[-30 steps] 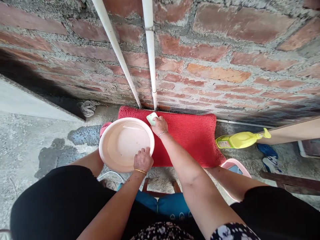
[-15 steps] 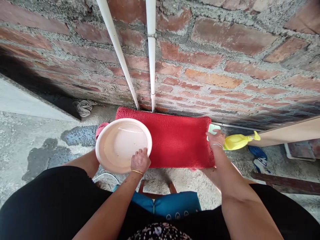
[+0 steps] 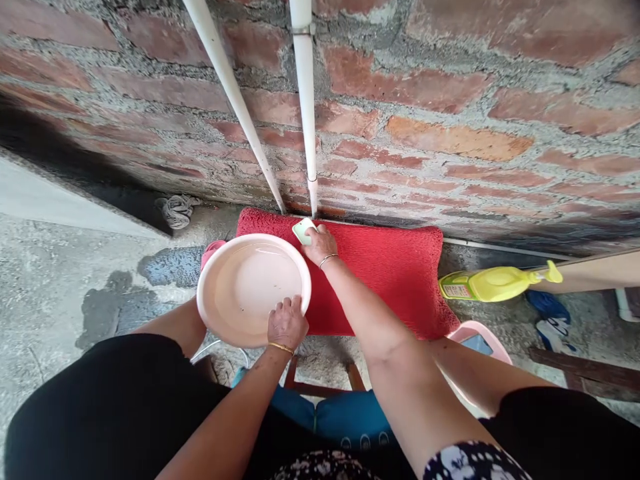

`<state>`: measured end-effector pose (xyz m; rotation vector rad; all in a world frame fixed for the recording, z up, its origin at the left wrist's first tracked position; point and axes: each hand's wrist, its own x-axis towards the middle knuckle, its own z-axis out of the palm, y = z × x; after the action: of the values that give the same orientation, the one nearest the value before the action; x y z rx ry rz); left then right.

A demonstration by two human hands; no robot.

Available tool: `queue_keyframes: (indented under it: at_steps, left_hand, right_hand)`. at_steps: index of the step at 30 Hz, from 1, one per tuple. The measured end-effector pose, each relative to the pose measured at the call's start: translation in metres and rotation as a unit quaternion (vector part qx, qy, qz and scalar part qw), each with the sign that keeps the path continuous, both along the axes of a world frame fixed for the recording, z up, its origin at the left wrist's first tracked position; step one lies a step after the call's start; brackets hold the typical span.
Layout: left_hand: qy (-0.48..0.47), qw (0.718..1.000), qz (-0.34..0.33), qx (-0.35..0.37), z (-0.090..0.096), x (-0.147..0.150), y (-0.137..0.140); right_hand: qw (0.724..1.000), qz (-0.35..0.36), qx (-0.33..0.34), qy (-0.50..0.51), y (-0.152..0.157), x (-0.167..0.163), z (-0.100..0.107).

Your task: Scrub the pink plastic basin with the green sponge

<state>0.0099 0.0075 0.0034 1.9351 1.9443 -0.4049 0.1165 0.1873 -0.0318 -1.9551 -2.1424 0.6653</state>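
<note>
My left hand (image 3: 288, 323) grips the near right rim of a pale pink basin (image 3: 205, 300), its fingers curled over the edge. Shallow water with a few dark specks seems to lie in the basin. A red plush mat (image 3: 380, 287) stretches out beneath and to the right of it. My right hand (image 3: 321, 245) is closed on a pale green scrub brush (image 3: 303, 231) at the mat's far edge, just right of the basin. The brush's underside is hidden.
Brick wall (image 3: 360, 137) and two white pipes (image 3: 306, 127) stand behind the mat. A yellow spray bottle (image 3: 493, 285) lies to the right, near a pink container (image 3: 493, 339). A bundled grey cloth (image 3: 179, 211) is at the left; a blue cushion (image 3: 350, 413) is below me.
My right hand has carried the brush left across the mat, from its right end to beside the basin. My left hand stays on the rim. The view has shifted slightly.
</note>
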Motion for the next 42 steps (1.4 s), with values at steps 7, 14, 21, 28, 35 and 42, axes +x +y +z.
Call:
queue_keyframes:
  at_steps: [7,14,21,28,35,42]
  left_hand:
    - [0.004,1.0,0.0,0.0,-0.001,0.0,0.001]
    - [0.0,1.0,-0.001,0.007,0.002,0.001,0.002]
    - [0.001,1.0,0.01,-0.009,0.006,0.002,0.002]
    - [0.011,1.0,0.005,-0.012,0.003,0.002,0.003]
    - [0.016,1.0,-0.002,0.011,-0.002,0.001,0.002]
    - [0.009,1.0,0.001,0.014,-0.001,0.002,0.002]
  right_hand:
    - [0.978,-0.205,0.024,-0.032,-0.018,0.182,-0.003]
    - [0.89,-0.438,0.001,-0.127,-0.074,0.327,0.024]
    - [0.977,-0.213,0.029,0.006,-0.033,0.125,0.024]
    - [0.999,-0.035,-0.021,0.031,-0.009,-0.008,0.006]
    - [0.989,-0.144,0.023,-0.029,-0.038,0.15,-0.005]
    - [0.88,-0.457,-0.011,-0.129,-0.108,0.334,0.026]
